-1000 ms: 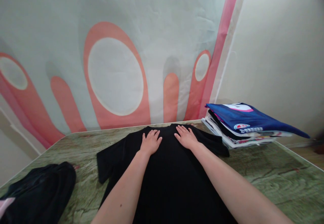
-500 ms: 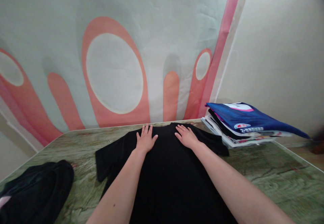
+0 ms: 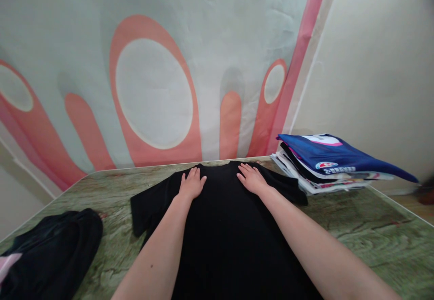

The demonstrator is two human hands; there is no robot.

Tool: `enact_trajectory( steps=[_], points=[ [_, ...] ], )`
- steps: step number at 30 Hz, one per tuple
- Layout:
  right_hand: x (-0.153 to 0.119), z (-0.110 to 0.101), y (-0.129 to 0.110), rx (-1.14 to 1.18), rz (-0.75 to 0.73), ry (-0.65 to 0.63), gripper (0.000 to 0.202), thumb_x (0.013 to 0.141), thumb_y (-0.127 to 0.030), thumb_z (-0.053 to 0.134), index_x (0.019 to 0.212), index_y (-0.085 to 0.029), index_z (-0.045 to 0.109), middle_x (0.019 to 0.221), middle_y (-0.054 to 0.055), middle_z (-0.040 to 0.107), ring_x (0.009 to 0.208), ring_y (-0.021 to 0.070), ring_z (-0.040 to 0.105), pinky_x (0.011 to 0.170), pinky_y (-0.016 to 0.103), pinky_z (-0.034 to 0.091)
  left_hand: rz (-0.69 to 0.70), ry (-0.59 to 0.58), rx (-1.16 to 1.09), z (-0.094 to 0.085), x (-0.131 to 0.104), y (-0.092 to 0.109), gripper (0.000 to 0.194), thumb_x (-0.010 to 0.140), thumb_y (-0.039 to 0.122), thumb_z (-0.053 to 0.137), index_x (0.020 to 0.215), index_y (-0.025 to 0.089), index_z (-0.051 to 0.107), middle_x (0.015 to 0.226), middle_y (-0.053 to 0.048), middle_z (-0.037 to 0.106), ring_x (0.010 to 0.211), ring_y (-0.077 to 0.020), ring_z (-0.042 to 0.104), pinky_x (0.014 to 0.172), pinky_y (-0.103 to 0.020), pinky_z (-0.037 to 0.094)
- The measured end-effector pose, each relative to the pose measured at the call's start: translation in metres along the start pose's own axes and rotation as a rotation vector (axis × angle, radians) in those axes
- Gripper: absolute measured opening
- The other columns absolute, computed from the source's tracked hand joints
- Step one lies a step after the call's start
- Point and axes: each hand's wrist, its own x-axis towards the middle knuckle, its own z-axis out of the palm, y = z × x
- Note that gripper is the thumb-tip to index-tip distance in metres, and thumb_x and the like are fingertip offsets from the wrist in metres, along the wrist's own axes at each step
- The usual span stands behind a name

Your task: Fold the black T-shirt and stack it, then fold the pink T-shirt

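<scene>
black short-sleeved t-shirt (image 3: 233, 232), spread flat on the wood-grain tabletop (image 3: 117, 205)
left hand (image 3: 192, 183) and right hand (image 3: 252, 179) lie flat on its shoulders, gripping nothing; it looks light, soft and limp, probably best pinched at both shoulder seams.

The T-shirt (image 3: 233, 241) lies on the table (image 3: 113, 209). On its upper part rest the left hand (image 3: 192, 183), to the left of its collar (image 3: 217, 165), and the right hand (image 3: 251, 179), to the right. Right of the T-shirt, just beside it, is a stack of clothes (image 3: 342, 157). Left of the T-shirt, apart and nearer, is a cloth heap (image 3: 61, 250). Behind the T-shirt stands a wall (image 3: 217, 19).
</scene>
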Motion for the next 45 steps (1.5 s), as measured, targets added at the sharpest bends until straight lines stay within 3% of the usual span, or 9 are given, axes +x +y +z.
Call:
enact_trajectory(
  steps=[6,17,29,34,36,39,40,42,45],
  points=[
    [0.000,0.001,0.001,-0.006,0.001,-0.005,0.054,0.097,-0.046,0.025,0.141,-0.019,0.040,0.151,0.006,0.032,0.139,0.0207,0.024,0.113,0.041,0.017,-0.038,-0.066,0.020,0.002,0.001,-0.001,0.065,0.095,0.052,0.016,0.148,0.017,0.025,0.156,-0.009,0.018,0.143,-0.0254,0.014,0.111,-0.057,0.016],
    [0.003,0.004,0.000,-0.030,0.043,-0.046,0.060,0.096,-0.051,0.022,0.144,-0.016,0.036,0.153,0.009,0.026,0.142,0.0239,0.018,0.113,0.043,0.014,-0.153,-0.035,0.013,-0.002,-0.003,-0.002,0.075,0.088,0.067,0.017,0.148,0.023,0.026,0.156,-0.005,0.018,0.142,-0.0365,0.011,0.108,-0.066,0.012],
    [0.002,-0.001,0.001,-0.024,0.038,-0.115,0.068,0.095,-0.057,0.014,0.147,-0.016,0.028,0.155,0.009,0.019,0.143,0.0234,0.012,0.113,0.043,0.011,-0.108,-0.081,-0.003,-0.003,-0.002,-0.010,0.073,0.090,0.065,0.017,0.149,0.023,0.026,0.156,-0.005,0.015,0.142,-0.0347,0.011,0.109,-0.064,0.013],
    [0.002,0.001,0.002,-0.019,0.035,-0.097,0.067,0.095,-0.057,0.016,0.147,-0.017,0.030,0.155,0.009,0.021,0.143,0.0237,0.014,0.113,0.043,0.011,-0.100,-0.048,-0.038,-0.016,-0.002,-0.008,0.063,0.091,0.056,0.033,0.144,0.022,0.036,0.155,-0.007,0.023,0.140,-0.0328,0.022,0.109,-0.057,0.022],
    [0.003,0.002,0.002,-0.014,0.041,-0.089,0.066,0.095,-0.057,0.017,0.146,-0.017,0.031,0.155,0.009,0.022,0.143,0.0237,0.014,0.113,0.043,0.011,-0.120,0.063,-0.061,-0.033,-0.002,-0.021,0.054,0.091,0.045,0.040,0.139,0.022,0.043,0.153,-0.008,0.028,0.136,-0.0283,0.032,0.107,-0.046,0.032],
    [0.003,0.004,0.003,-0.002,0.045,-0.078,0.065,0.094,-0.056,0.019,0.145,-0.019,0.032,0.154,0.008,0.023,0.142,0.0237,0.016,0.113,0.043,0.011,-0.299,0.253,-0.055,-0.068,-0.007,-0.064,0.043,0.090,0.027,0.038,0.131,0.021,0.051,0.141,-0.010,0.046,0.125,-0.0249,0.047,0.097,-0.036,0.043],
    [0.003,0.004,0.003,0.003,0.043,-0.072,0.065,0.094,-0.056,0.020,0.145,-0.019,0.033,0.154,0.008,0.024,0.142,0.0238,0.016,0.113,0.043,0.011,-0.378,0.242,-0.042,-0.078,-0.009,-0.082,0.042,0.089,0.024,0.039,0.129,0.021,0.053,0.134,-0.011,0.053,0.120,-0.0262,0.052,0.093,-0.036,0.045],
    [0.003,0.004,0.003,0.011,0.037,-0.068,0.064,0.094,-0.056,0.021,0.145,-0.018,0.034,0.154,0.009,0.025,0.142,0.0241,0.017,0.113,0.043,0.012,-0.518,0.053,-0.030,-0.091,-0.016,-0.117,0.039,0.084,0.026,0.048,0.122,0.023,0.058,0.121,-0.011,0.063,0.108,-0.0279,0.060,0.086,-0.036,0.048],
    [0.003,0.005,0.004,0.009,0.038,-0.067,0.064,0.094,-0.056,0.020,0.145,-0.018,0.034,0.154,0.009,0.024,0.142,0.0243,0.017,0.112,0.044,0.012,-0.557,-0.150,-0.027,-0.093,-0.028,-0.149,0.034,0.072,0.030,0.065,0.106,0.022,0.066,0.108,-0.009,0.069,0.097,-0.0266,0.065,0.078,-0.031,0.050]
  ],
)
